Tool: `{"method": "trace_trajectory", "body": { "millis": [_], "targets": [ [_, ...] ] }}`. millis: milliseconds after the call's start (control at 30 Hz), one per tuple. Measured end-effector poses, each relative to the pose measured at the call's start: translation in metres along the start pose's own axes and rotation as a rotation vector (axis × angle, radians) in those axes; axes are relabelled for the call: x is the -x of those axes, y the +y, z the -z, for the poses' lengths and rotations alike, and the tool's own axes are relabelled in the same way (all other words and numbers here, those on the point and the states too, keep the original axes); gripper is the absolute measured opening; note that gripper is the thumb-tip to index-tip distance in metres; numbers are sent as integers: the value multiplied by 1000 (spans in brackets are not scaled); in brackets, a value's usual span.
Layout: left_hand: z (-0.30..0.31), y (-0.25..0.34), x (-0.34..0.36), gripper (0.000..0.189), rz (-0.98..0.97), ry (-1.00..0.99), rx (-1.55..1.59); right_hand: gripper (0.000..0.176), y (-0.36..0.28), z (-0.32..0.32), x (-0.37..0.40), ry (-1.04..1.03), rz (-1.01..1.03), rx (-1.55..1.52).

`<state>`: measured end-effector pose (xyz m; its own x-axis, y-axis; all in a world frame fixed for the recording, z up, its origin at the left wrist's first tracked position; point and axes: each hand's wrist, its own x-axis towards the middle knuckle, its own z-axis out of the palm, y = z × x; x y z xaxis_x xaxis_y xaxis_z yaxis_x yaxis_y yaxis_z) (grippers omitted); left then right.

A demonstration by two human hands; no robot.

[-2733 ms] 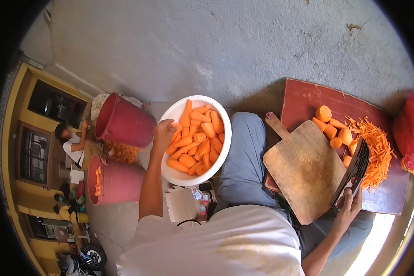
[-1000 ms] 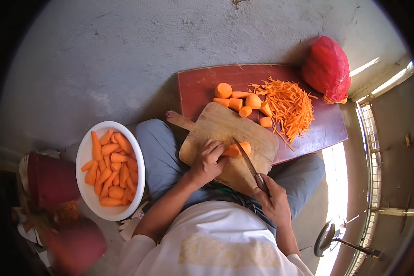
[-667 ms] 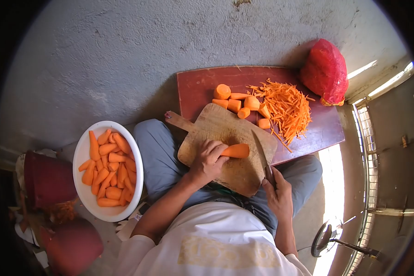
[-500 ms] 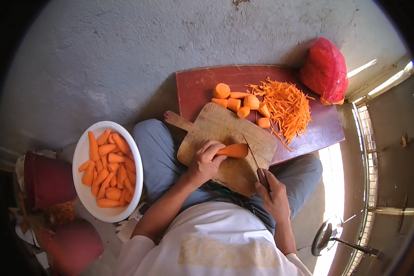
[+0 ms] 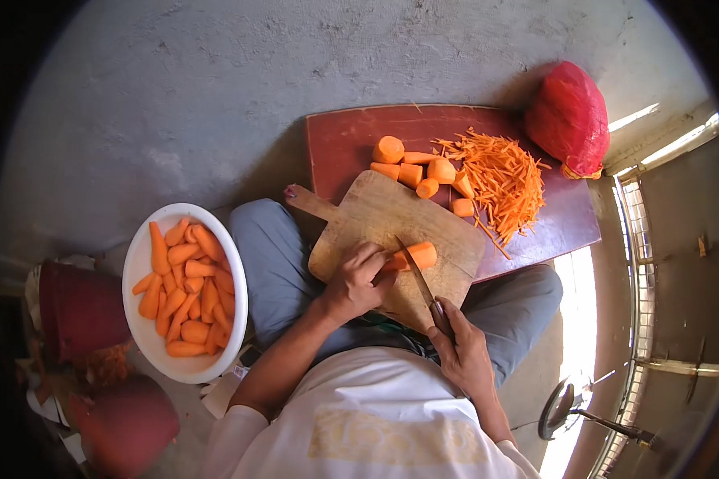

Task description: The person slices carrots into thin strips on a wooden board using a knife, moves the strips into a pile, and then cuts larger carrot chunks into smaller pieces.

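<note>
My left hand [image 5: 359, 279] is closed on the narrower end of a peeled carrot [image 5: 422, 256], pressing it against a wooden cutting board [image 5: 363, 209] across my lap. In my right hand [image 5: 463, 351] is the dark handle of a knife [image 5: 416, 273]. Its blade lies across the carrot close to my left fingertips, with the thicker end of the carrot on the far side. Beyond the board, several carrot chunks [image 5: 389, 149] rest on a red tabletop [image 5: 339, 132] beside a heap of carrot sticks [image 5: 499, 184].
To the left stands a white basin [image 5: 133, 239] full of peeled carrots [image 5: 185, 305]. Dark red buckets [image 5: 84, 307] are at the far left. A red mesh sack [image 5: 569, 116] leans at the table's back right corner, by the wall. At lower right is a round black-rimmed object [image 5: 558, 411] on a rod.
The knife has moved left, from beside the carrot's thick end to across its middle. The carrot has tilted slightly, and my left fingers have curled in closer.
</note>
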<state>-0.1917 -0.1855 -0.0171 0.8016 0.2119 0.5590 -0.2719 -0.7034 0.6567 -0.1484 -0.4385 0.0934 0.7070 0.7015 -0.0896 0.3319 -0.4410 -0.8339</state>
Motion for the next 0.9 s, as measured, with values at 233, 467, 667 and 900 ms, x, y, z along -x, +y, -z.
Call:
{"method": "trace_trajectory", "body": {
  "millis": [233,467,667,900],
  "targets": [
    [-2,-2,2,32,21,2,21,50,0,0,2,4,-43,-27],
    [-3,1,4,22,73,-33,22,50,-2,-1,1,-12,-80,-30],
    [-5,-2,7,23,76,-31,51,52,-2,0,2,-16,-91,-10],
    [0,-2,4,30,50,-59,-5,43,3,4,-7,-78,-109,82]
  ]
}}
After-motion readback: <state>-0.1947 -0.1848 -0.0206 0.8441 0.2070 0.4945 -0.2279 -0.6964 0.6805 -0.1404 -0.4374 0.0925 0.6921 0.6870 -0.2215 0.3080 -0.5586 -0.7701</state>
